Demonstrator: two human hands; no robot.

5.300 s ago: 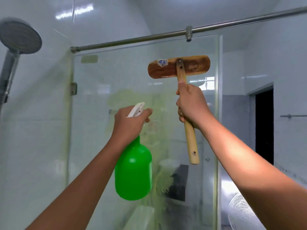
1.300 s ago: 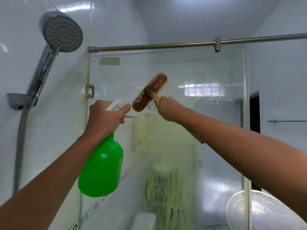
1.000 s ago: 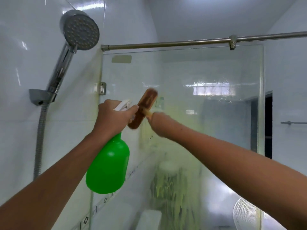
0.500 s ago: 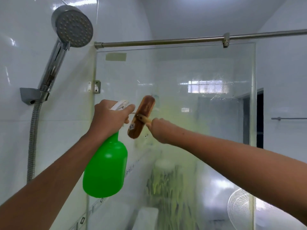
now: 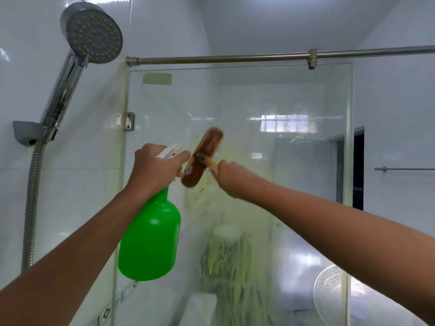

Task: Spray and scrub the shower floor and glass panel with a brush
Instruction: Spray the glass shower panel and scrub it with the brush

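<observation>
A glass panel (image 5: 270, 102) stands in front of me, streaked with yellow-green foam that runs down its lower middle. My right hand (image 5: 229, 176) grips the wooden handle of a brown scrub brush (image 5: 203, 156), whose tilted head lies against the glass left of centre. My left hand (image 5: 154, 169) holds a green spray bottle (image 5: 149, 241) by its white trigger head, just left of the brush and nearly touching it. The shower floor is out of sight.
A chrome shower head (image 5: 91, 31) on a wall bracket with a metal hose (image 5: 30, 208) hangs at the left. A steel rail (image 5: 235, 58) runs along the top of the glass. Behind the glass, a white fan (image 5: 334, 300) shows at the lower right, a dark doorway (image 5: 357, 165) farther right.
The brush has moved down and left across the glass, from high near the rail to mid-height, its head turned from level to tilted. The spray bottle stays beside it.
</observation>
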